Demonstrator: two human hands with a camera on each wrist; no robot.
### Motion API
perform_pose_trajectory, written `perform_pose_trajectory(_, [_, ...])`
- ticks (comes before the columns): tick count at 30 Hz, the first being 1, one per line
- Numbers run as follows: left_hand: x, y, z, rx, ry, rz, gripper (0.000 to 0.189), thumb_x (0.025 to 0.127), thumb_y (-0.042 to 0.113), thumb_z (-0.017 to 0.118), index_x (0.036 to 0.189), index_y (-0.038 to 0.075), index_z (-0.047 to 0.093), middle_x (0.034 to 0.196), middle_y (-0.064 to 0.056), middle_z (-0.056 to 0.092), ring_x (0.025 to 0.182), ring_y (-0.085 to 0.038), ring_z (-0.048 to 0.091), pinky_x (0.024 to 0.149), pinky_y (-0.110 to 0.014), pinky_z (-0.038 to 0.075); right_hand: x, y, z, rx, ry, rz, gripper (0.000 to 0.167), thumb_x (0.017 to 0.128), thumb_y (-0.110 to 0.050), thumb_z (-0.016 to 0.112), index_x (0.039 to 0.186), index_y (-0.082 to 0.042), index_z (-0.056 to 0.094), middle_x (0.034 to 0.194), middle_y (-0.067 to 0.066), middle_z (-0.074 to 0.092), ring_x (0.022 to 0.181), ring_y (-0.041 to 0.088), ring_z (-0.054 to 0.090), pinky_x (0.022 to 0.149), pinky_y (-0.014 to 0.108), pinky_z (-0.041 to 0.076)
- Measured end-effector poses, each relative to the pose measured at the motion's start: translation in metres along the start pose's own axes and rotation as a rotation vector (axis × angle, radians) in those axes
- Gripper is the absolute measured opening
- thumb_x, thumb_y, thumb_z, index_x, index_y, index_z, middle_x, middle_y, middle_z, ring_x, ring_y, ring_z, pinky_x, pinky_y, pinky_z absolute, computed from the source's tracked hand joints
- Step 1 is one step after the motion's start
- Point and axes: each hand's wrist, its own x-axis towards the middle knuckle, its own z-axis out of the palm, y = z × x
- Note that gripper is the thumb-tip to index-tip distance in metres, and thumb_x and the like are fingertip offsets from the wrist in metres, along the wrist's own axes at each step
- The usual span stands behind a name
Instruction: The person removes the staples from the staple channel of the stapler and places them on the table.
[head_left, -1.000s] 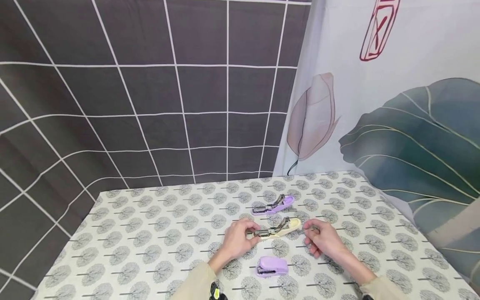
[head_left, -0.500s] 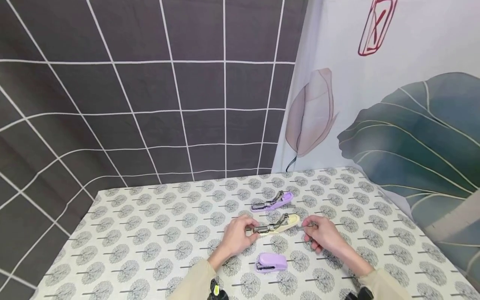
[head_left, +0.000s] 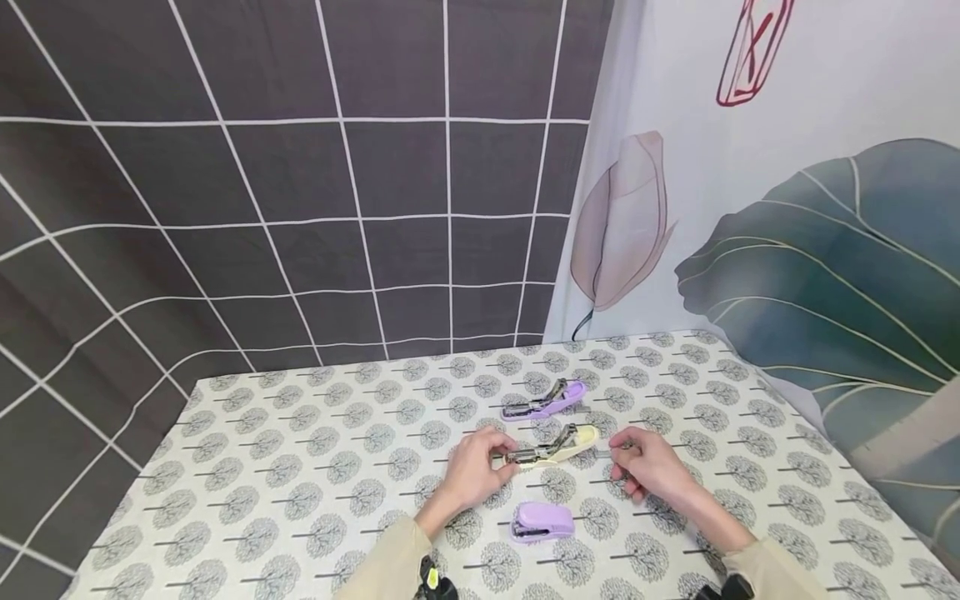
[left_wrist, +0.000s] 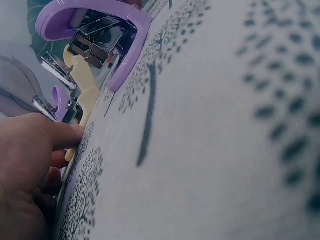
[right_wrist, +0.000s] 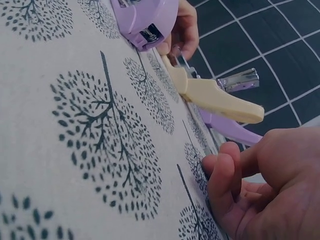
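The yellow stapler [head_left: 559, 455] lies opened on the bench [head_left: 300, 483], one end pinched by the left hand [head_left: 472, 472]. The right hand [head_left: 654, 467] curls near the other end; whether it holds anything, I cannot tell. One purple stapler [head_left: 553, 406] lies beyond, another stapler [head_left: 546, 520] nearer.

The left forearm [head_left: 438, 512] angles toward one o'clock, its hand [head_left: 472, 471] pinching with thumb and finger aimed at three o'clock. The right forearm [head_left: 720, 521] slants toward ten o'clock, its hand [head_left: 652, 467] having bent fingers, tips toward nine.
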Motion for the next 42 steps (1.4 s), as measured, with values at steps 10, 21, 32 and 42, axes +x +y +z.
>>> perform_pose_trajectory(10, [-0.001, -0.001, 0.000, -0.020, 0.019, 0.024, 0.024, 0.078, 0.013, 0.083, 0.100, 0.013, 0.074, 0.092, 0.007, 0.063, 0.068, -0.003, 0.049, 0.063, -0.022, 0.042, -0.021, 0.001, -0.002, -0.011, -0.014, -0.127, 0.025, 0.097, -0.005, 0.058, 0.119, 0.007, 0.054, 0.077, 0.011, 0.063, 0.052, 0.020, 0.057, 0.046, 0.034, 0.052])
perform_pose_trajectory(21, [-0.001, -0.004, -0.001, -0.027, 0.022, 0.019, 0.026, 0.078, 0.013, 0.084, 0.101, 0.014, 0.074, 0.092, 0.007, 0.061, 0.063, -0.001, 0.044, 0.059, -0.022, 0.040, -0.049, -0.012, 0.022, -0.100, -0.134, -0.392, 0.022, 0.095, -0.003, 0.061, 0.114, 0.006, 0.056, 0.075, 0.004, 0.062, 0.056, 0.015, 0.057, 0.047, 0.028, 0.050])
perform_pose_trajectory(32, [-0.001, -0.005, 0.000, -0.026, 0.018, 0.027, 0.026, 0.079, 0.013, 0.083, 0.102, 0.014, 0.073, 0.093, 0.008, 0.061, 0.061, -0.001, 0.044, 0.060, -0.023, 0.040, -0.057, -0.018, 0.042, -0.280, -0.054, -0.733, 0.018, 0.086, 0.005, 0.068, 0.103, 0.002, 0.062, 0.083, -0.008, 0.062, 0.073, 0.001, 0.055, 0.060, 0.022, 0.051])
perform_pose_trajectory(42, [-0.009, -0.004, -0.003, -0.139, 0.056, 0.049, 0.034, 0.071, -0.009, 0.066, 0.101, 0.007, 0.069, 0.093, 0.001, 0.058, 0.062, -0.003, 0.044, 0.060, -0.023, 0.043, -0.064, -0.025, 0.060, -0.501, 0.020, -0.831, 0.036, 0.081, -0.014, 0.079, 0.113, -0.012, 0.064, 0.106, -0.007, 0.057, 0.091, 0.012, 0.056, 0.076, 0.034, 0.052])
